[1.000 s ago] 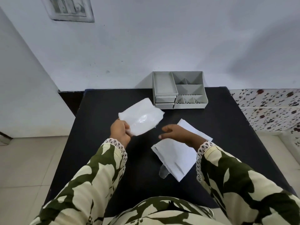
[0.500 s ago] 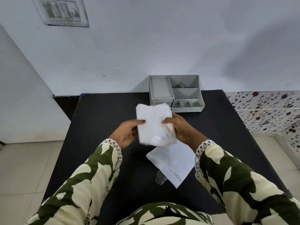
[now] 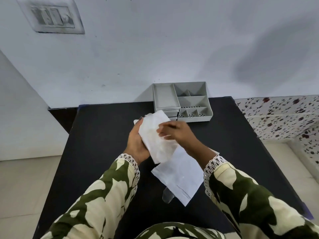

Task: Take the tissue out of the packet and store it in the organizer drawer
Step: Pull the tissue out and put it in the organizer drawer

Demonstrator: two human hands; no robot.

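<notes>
A single head-worn wide-angle camera looks forward and steeply down from above the person's chest, with both patterned sleeves entering from the bottom edge. It faces across the black worktop (image 3: 103,135) toward the white wall (image 3: 172,49) behind it, close enough that the hands (image 3: 155,137) fill the centre. The wide lens bends the wall switch plate (image 3: 51,16) and floor edges at the margins.

A switch plate (image 3: 51,18) hangs on the wall above the black table (image 3: 103,135).
</notes>
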